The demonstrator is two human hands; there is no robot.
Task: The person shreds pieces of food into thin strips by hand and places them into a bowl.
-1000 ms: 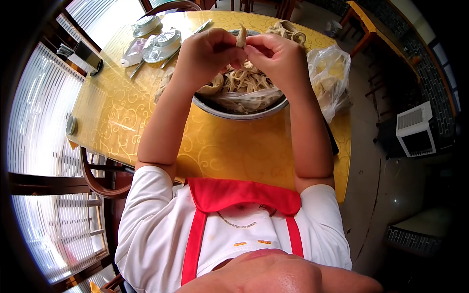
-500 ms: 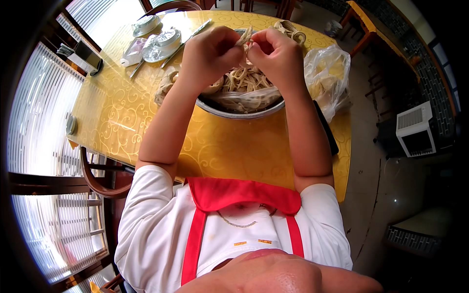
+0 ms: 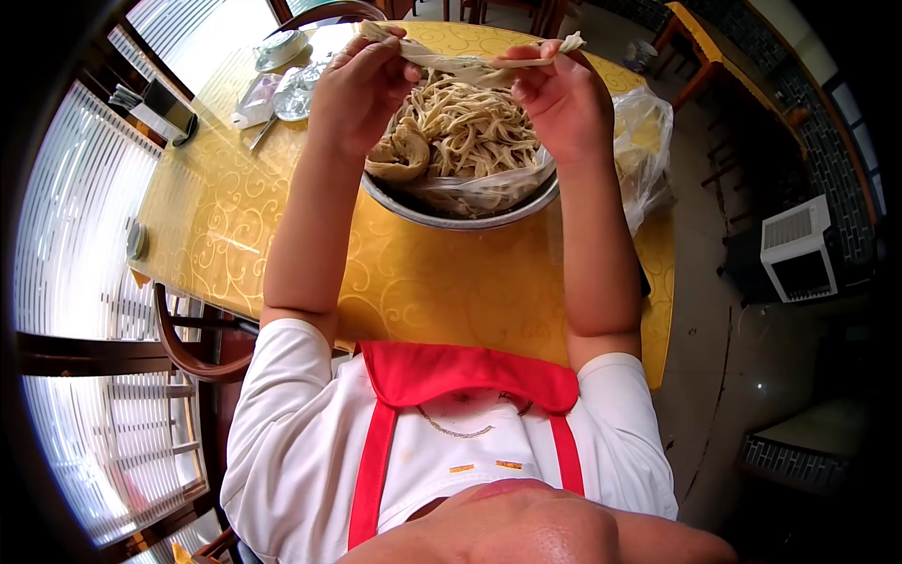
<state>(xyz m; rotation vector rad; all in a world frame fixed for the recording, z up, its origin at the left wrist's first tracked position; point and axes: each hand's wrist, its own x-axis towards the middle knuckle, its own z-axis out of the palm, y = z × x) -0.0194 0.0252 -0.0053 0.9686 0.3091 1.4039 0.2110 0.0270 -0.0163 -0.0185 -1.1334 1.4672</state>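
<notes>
Between my two hands a pale beige food strip, much like tofu skin, hangs stretched (image 3: 460,64) above a round metal bowl (image 3: 460,222). My left hand (image 3: 362,89) pinches its left end, and my right hand (image 3: 566,101) pinches it near the right end, where a short tail sticks up past the fingers. Under them, a heap of similar tangled strips (image 3: 474,122) fills the bowl. A wider rolled piece (image 3: 398,155) lies at the heap's left side. Clear plastic film (image 3: 484,191) covers the front of the bowl's inside.
A clear plastic bag (image 3: 643,141) lies right of the bowl, partly behind my right arm. Wrapped tableware (image 3: 297,92) and stacked dishes (image 3: 280,50) stand at the back left of the yellow table (image 3: 216,226). A wooden chair (image 3: 178,348) touches the table's left side.
My hands have moved apart from close together, drawing the strip out sideways between them. More of the heap in the bowl now shows.
</notes>
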